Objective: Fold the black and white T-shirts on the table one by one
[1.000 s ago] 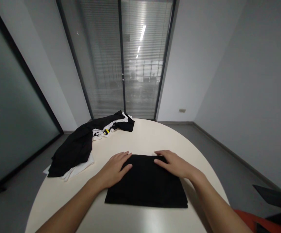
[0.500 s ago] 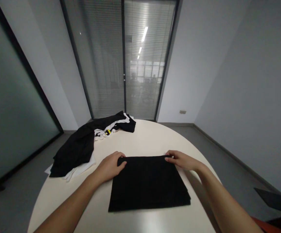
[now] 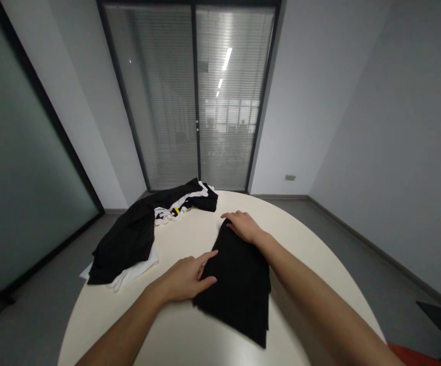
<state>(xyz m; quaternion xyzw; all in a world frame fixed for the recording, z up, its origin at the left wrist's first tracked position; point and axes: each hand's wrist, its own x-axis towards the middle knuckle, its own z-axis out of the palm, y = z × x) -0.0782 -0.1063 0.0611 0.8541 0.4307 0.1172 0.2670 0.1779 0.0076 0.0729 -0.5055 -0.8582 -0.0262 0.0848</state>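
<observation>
A folded black garment [image 3: 239,284] lies turned at an angle on the table, its layers uneven along the near right edge. At its left edge is my left hand [image 3: 186,277], thumb and index finger spread apart and touching the cloth; the other fingers are partly hidden. My right hand [image 3: 243,226] grips the garment's far corner, with the fingers over the edge and the thumb on the near side. Its forearm passes above the garment's right side.
On the left of the round white table [image 3: 296,239] lies a heap of black clothes [image 3: 129,239], with white cloth [image 3: 136,272] under and among them and a small yellow patch. A glass partition with blinds [image 3: 228,142] stands beyond. A dark object [image 3: 439,317] shows at lower right.
The garment has turned from square-on to slanted, its far right corner swinging away and left with my right hand. My left hand has moved nearer along the left edge, and its fingers have spread.
</observation>
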